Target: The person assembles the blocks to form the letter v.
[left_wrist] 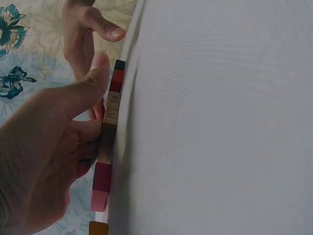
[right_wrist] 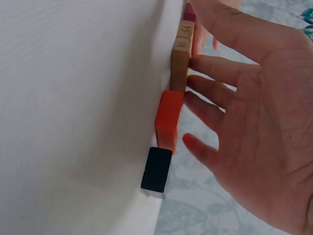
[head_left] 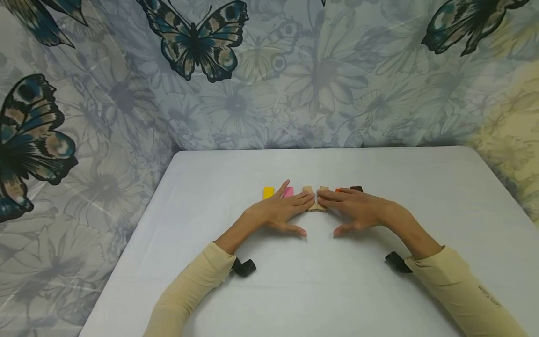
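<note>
In the head view two light wooden blocks (head_left: 316, 207) stand side by side, partly hidden by fingers. The digits 50 and 75 mark the near ends of the wooden blocks (left_wrist: 112, 106) in the left wrist view. My left hand (head_left: 281, 209) lies over them from the left, fingers extended and thumb spread toward me. From the right, my right hand (head_left: 362, 209) reaches in with straight fingers, their tips at the right wooden block (right_wrist: 180, 63). A pink block (head_left: 288, 192) is partly behind the left hand. An orange block (right_wrist: 168, 115) lies beside the right fingers.
A yellow block (head_left: 268, 193) sits at the row's left end and a black block (right_wrist: 157, 170) at its right end. The row stands on a white-covered table (head_left: 316, 290). Behind it hangs a butterfly-patterned cloth (head_left: 261, 103). Black wrist cameras (head_left: 244, 267) sit at both sleeves.
</note>
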Available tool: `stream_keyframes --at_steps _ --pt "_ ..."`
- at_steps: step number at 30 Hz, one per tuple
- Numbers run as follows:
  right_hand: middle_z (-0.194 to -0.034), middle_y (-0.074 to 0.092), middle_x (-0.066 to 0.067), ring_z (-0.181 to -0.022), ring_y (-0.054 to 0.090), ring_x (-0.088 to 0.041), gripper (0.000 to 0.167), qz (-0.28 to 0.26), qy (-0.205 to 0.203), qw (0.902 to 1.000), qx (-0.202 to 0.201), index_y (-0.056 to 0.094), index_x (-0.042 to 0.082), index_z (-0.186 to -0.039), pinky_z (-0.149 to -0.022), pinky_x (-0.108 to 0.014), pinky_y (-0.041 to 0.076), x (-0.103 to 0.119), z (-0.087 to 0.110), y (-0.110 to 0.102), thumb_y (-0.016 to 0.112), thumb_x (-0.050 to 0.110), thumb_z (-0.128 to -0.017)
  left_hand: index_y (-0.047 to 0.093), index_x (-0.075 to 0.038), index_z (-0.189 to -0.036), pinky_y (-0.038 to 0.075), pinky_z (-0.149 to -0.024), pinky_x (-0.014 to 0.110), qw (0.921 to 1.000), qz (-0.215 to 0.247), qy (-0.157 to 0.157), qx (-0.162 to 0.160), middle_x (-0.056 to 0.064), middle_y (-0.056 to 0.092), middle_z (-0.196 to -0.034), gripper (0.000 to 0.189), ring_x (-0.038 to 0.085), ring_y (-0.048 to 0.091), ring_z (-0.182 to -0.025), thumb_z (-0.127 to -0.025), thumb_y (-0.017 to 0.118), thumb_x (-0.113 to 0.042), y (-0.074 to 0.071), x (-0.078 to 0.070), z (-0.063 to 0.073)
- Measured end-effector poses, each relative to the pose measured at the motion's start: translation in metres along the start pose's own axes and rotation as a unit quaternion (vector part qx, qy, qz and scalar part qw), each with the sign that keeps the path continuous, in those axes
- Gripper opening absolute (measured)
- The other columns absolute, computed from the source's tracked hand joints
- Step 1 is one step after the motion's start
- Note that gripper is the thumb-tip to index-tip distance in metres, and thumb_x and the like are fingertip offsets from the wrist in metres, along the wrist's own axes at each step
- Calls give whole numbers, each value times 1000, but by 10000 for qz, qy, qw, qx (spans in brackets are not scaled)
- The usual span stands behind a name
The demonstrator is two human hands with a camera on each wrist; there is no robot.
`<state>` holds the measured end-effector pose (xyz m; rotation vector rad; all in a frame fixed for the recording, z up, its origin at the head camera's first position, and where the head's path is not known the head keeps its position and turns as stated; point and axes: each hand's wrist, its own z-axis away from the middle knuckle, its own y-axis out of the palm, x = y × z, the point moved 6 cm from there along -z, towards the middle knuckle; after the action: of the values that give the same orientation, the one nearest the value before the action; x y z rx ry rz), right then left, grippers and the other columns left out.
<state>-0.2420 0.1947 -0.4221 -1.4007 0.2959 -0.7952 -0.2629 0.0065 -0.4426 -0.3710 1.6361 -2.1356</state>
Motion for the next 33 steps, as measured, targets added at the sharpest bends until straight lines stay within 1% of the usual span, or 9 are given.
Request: stream_keyframes --at_steps 2,6,9,12,15,20,27,33 --pt "-173 28 -19 -158 32 -40 91 1 -2 10000 -15 38 3 -161 -127 -66 25 0 1 0 71 55 -94 9 -17 -169 -9 -131 63 10000 -6 -7 27 -1 5 -179 98 15 11 -166 -99 45 -75 -1 -1 -1" --pt "-173 28 -17 -157 36 -39 88 -46 31 9998 -184 38 6 -162 -126 -64 28 -2 4 -3 71 53 -95 9 -18 -170 -8 -132 62 10000 0 -18 61 -2 4 -179 97 14 9 -166 -99 44 -75 0 -2 -2" --pt "-173 30 -15 -155 39 -39 87 -21 240 9989 -397 36 9 -163 -125 -64 31 -7 8 -9 73 49 -96 8 -19 -169 -8 -133 61 9999 46 -18 88 -3 2 -179 97 13 8 -166 -99 45 -75 3 -2 -2" --pt "-172 33 -14 -154 41 -40 85 74 525 9973 -512 34 11 -164 -125 -64 32 -12 12 -14 73 44 -97 8 -19 -169 -8 -133 60 9999 105 -20 98 -4 1 -179 97 13 6 -166 -99 45 -75 6 -1 -1" --pt "-169 38 -16 -151 45 -43 79 153 649 9962 -553 38 12 -163 -123 -66 34 -16 15 -18 73 39 -98 9 -19 -169 -7 -133 61 9999 148 6 67 -4 1 -179 97 14 7 -166 -99 46 -75 7 -1 1" --pt "-162 48 -20 -144 51 -45 72 251 563 9963 -598 46 11 -158 -119 -67 38 -19 15 -21 76 31 -96 10 -18 -169 -5 -133 61 9998 170 34 3 -2 3 -179 98 15 8 -166 -99 46 -75 7 1 4" --pt "-153 57 -20 -138 56 -45 66 430 607 9952 -639 56 9 -150 -114 -66 44 -24 16 -22 82 23 -91 10 -17 -169 -4 -133 63 9997 209 101 -60 -1 4 -179 98 16 8 -166 -99 47 -74 8 1 4" --pt "-141 67 -18 -126 66 -41 56 640 354 9944 -763 64 6 -140 -107 -60 52 -23 16 -22 83 16 -89 10 -18 -169 -5 -133 62 9998 172 105 -96 -1 3 -179 99 15 8 -166 -98 47 -75 6 0 1"
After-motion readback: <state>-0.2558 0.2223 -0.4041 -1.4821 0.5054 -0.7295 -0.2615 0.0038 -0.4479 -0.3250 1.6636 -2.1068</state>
